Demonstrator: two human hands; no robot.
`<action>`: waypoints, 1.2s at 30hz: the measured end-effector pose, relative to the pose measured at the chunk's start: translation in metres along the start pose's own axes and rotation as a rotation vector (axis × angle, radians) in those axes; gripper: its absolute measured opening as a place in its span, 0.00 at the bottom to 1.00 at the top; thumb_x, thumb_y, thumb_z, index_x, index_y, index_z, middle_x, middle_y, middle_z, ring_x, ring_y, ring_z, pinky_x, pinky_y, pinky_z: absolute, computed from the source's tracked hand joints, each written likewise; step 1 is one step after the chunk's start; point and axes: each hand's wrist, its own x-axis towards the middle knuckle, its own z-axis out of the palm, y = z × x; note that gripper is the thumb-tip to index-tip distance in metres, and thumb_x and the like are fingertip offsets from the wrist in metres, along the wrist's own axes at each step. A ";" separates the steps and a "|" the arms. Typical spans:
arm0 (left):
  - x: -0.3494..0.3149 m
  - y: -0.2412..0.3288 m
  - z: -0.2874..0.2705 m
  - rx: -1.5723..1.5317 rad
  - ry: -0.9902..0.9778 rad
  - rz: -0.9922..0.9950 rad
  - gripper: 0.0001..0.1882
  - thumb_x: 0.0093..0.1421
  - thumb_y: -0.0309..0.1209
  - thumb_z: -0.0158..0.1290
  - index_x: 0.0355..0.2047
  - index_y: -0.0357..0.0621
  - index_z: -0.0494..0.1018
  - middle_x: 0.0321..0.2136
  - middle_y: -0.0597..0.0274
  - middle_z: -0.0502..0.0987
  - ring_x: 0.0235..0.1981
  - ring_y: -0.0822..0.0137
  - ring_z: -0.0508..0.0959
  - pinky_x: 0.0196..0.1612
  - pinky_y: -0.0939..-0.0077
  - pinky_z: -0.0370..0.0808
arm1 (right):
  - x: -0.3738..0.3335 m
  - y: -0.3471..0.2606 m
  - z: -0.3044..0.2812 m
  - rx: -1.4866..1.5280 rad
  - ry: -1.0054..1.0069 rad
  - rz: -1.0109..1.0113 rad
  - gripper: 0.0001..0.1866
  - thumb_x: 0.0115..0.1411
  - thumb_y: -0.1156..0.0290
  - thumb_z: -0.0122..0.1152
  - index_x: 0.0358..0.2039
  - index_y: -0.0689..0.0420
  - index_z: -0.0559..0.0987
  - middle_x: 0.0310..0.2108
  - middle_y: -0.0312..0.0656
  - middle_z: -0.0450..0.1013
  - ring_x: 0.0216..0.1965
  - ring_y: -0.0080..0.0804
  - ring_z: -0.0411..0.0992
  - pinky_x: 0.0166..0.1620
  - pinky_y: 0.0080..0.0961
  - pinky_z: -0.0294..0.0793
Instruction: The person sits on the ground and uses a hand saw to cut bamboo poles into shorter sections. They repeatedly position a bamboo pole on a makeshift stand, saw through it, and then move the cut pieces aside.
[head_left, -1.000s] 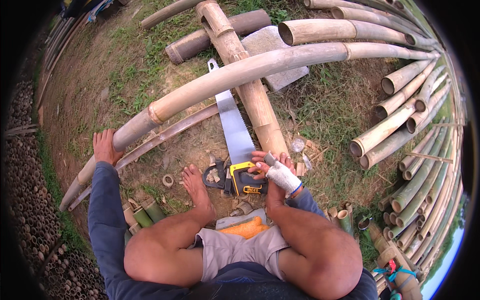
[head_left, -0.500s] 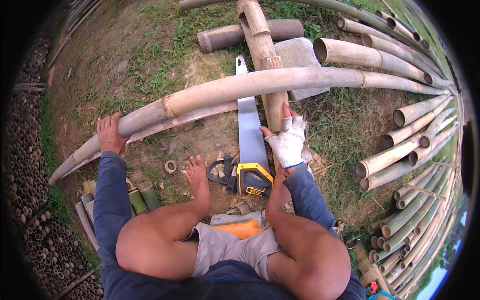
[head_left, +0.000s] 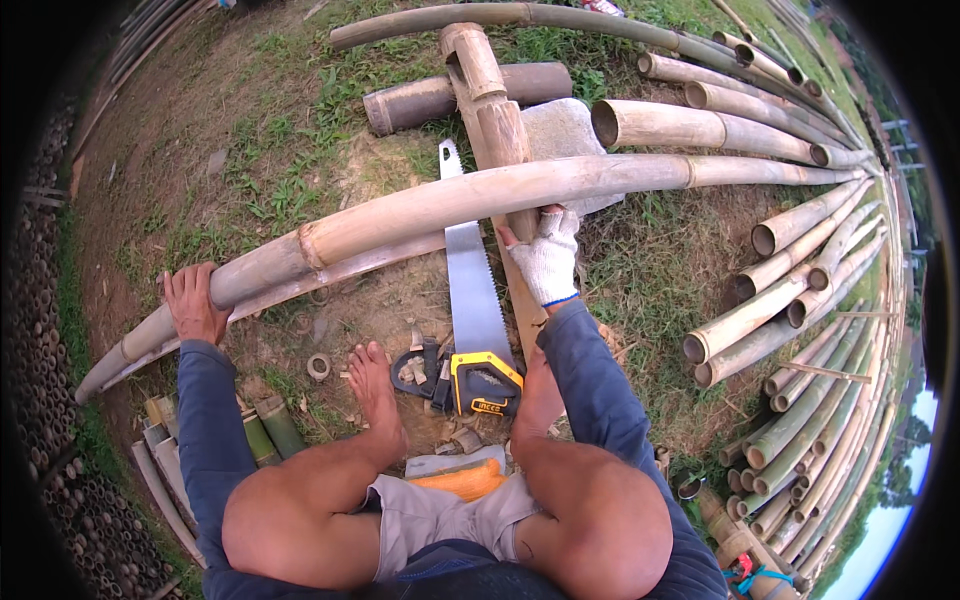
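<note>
A long, pale, curved bamboo pole (head_left: 440, 203) crosses in front of me from the left to the far right. My left hand (head_left: 193, 303), bare, is closed around it near its left end. My right hand (head_left: 547, 262), in a white glove with cut-off fingers, grips its near edge where it crosses a notched bamboo support (head_left: 500, 130); some fingertips are hidden under the pole. Below the pole, a hand saw (head_left: 478, 290) with a yellow and black handle lies between my feet, its blade passing beneath the pole. A second length of bamboo (head_left: 385, 255) runs just under the pole.
A dark bamboo piece (head_left: 465, 95) lies across under the support, beside a grey stone block (head_left: 565, 140). Many bamboo poles (head_left: 740, 330) are stacked at right. Cut bamboo pieces (head_left: 275, 425) lie at lower left, a black strap (head_left: 425, 375) by the saw. A shoe (head_left: 603, 6) shows at the top.
My right hand has moved forward, up against the near side of the pole. My left hand keeps its hold. The whole view has shifted slightly, and a shoe has come into sight at the top.
</note>
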 end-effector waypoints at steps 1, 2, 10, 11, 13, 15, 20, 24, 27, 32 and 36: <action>-0.001 -0.001 0.003 -0.016 0.018 0.024 0.39 0.38 0.32 0.75 0.54 0.55 0.74 0.51 0.64 0.77 0.60 0.53 0.73 0.78 0.41 0.54 | -0.003 -0.001 0.003 0.018 0.042 -0.035 0.44 0.48 0.55 0.86 0.60 0.58 0.72 0.53 0.57 0.70 0.55 0.64 0.71 0.58 0.54 0.74; -0.003 -0.005 0.004 -0.015 0.031 0.027 0.39 0.38 0.32 0.76 0.54 0.55 0.74 0.51 0.64 0.77 0.60 0.53 0.73 0.78 0.41 0.55 | -0.009 -0.002 0.004 0.020 0.044 -0.001 0.45 0.47 0.57 0.87 0.61 0.57 0.71 0.53 0.58 0.70 0.55 0.65 0.70 0.58 0.53 0.74; -0.015 -0.012 0.011 0.066 -0.001 0.006 0.40 0.43 0.40 0.78 0.58 0.61 0.74 0.51 0.66 0.76 0.63 0.57 0.72 0.80 0.39 0.52 | -0.043 0.020 0.012 0.260 -0.128 0.317 0.46 0.57 0.57 0.84 0.67 0.68 0.69 0.63 0.54 0.66 0.62 0.47 0.70 0.63 0.42 0.77; -0.016 -0.012 0.010 0.043 -0.031 -0.012 0.42 0.43 0.42 0.79 0.59 0.62 0.74 0.52 0.66 0.75 0.64 0.57 0.72 0.80 0.39 0.51 | -0.042 0.023 0.019 0.037 -0.122 0.291 0.50 0.55 0.56 0.86 0.67 0.69 0.67 0.64 0.55 0.65 0.64 0.48 0.69 0.66 0.43 0.75; -0.018 -0.010 0.006 0.020 -0.011 -0.019 0.46 0.43 0.44 0.79 0.62 0.63 0.71 0.55 0.64 0.74 0.66 0.56 0.70 0.80 0.38 0.50 | -0.044 0.026 0.028 0.136 -0.110 0.347 0.54 0.52 0.56 0.87 0.68 0.70 0.64 0.64 0.57 0.65 0.64 0.49 0.69 0.68 0.44 0.73; -0.020 -0.009 0.000 0.006 -0.022 -0.038 0.50 0.42 0.46 0.80 0.66 0.65 0.68 0.58 0.63 0.72 0.68 0.54 0.68 0.81 0.38 0.49 | -0.046 0.028 0.030 0.121 -0.113 0.380 0.55 0.53 0.55 0.87 0.69 0.69 0.62 0.64 0.57 0.64 0.64 0.50 0.69 0.67 0.44 0.74; -0.026 0.000 -0.009 -0.072 -0.011 -0.059 0.57 0.42 0.54 0.79 0.71 0.68 0.63 0.64 0.62 0.69 0.72 0.52 0.64 0.81 0.37 0.48 | -0.054 0.012 0.010 0.008 -0.087 0.284 0.46 0.59 0.59 0.82 0.69 0.66 0.66 0.63 0.57 0.67 0.63 0.49 0.71 0.67 0.41 0.74; -0.039 0.013 -0.006 -0.143 -0.036 -0.113 0.52 0.41 0.54 0.79 0.67 0.68 0.69 0.64 0.62 0.69 0.71 0.51 0.64 0.80 0.38 0.49 | -0.052 -0.021 -0.011 0.119 -0.020 0.212 0.40 0.63 0.63 0.78 0.69 0.65 0.67 0.65 0.55 0.68 0.64 0.49 0.71 0.69 0.42 0.72; -0.043 0.018 -0.007 -0.175 -0.002 -0.127 0.45 0.46 0.54 0.76 0.64 0.65 0.73 0.62 0.63 0.70 0.71 0.51 0.64 0.81 0.37 0.49 | -0.039 -0.047 -0.025 0.289 0.085 0.053 0.37 0.66 0.66 0.76 0.69 0.65 0.68 0.64 0.54 0.69 0.65 0.50 0.70 0.70 0.44 0.70; -0.066 0.026 -0.005 -0.202 0.334 -0.245 0.42 0.48 0.53 0.76 0.62 0.59 0.74 0.60 0.59 0.71 0.66 0.50 0.67 0.74 0.42 0.61 | -0.006 -0.078 -0.046 0.120 0.114 -0.310 0.35 0.66 0.69 0.74 0.69 0.64 0.69 0.65 0.55 0.67 0.67 0.50 0.67 0.70 0.49 0.66; -0.112 0.036 0.040 -0.505 0.393 -0.715 0.39 0.54 0.51 0.74 0.60 0.47 0.72 0.53 0.52 0.72 0.55 0.51 0.74 0.63 0.51 0.72 | 0.009 -0.104 -0.048 0.055 0.050 -0.459 0.31 0.67 0.72 0.71 0.68 0.62 0.71 0.65 0.53 0.69 0.70 0.54 0.65 0.70 0.48 0.66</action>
